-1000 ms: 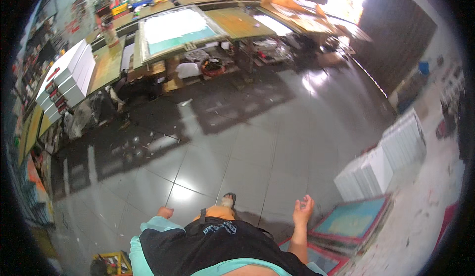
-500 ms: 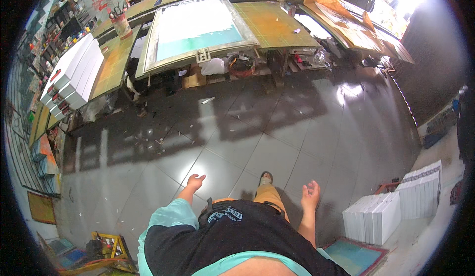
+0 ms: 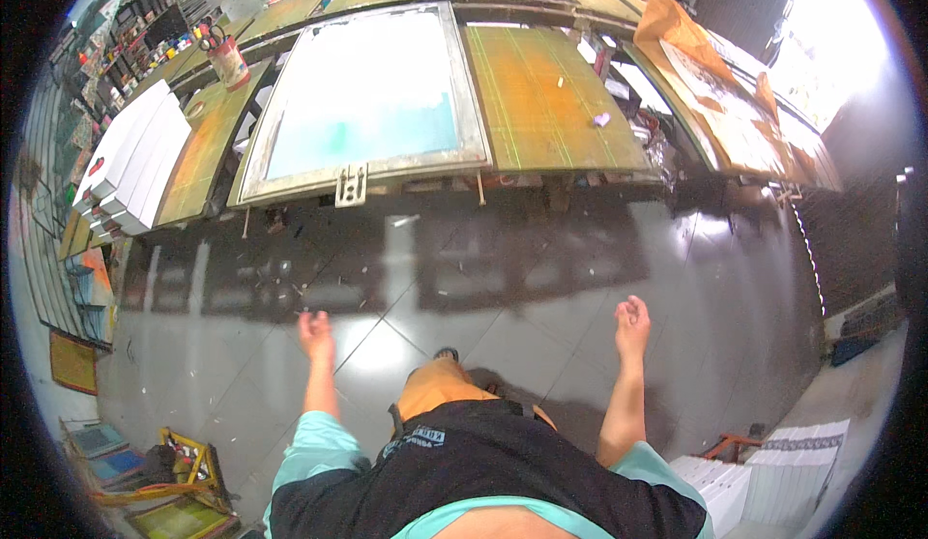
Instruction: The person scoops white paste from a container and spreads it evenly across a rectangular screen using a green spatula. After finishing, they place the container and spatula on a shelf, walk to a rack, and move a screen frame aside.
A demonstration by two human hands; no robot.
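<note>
My left hand (image 3: 316,334) hangs in the air over the tiled floor, its fingers loosely bent and nothing visible in them. Out to the right, my right hand (image 3: 632,324) is also raised over the floor, empty, with its fingers half curled and slightly apart. Neither hand touches anything. Ahead of both stands a long bench of printing boards. The nearest thing on it is a framed printing screen (image 3: 362,94), white with a teal lower band and a metal clamp (image 3: 351,185) on its front edge. Beside it lies a yellow-brown board (image 3: 551,104) bearing small scraps.
White stacked blocks (image 3: 135,157) and a cup of scissors (image 3: 229,62) occupy the bench's left. Brown paper (image 3: 701,51) covers the right board. White stacks (image 3: 793,466) stand on the floor at right; a yellow frame (image 3: 198,471) and screens (image 3: 99,438) lie at lower left.
I have stepped closer to the bench, so the screen and boards appear larger and nearer. My left hand has swung forward and left, and my right hand has risen forward.
</note>
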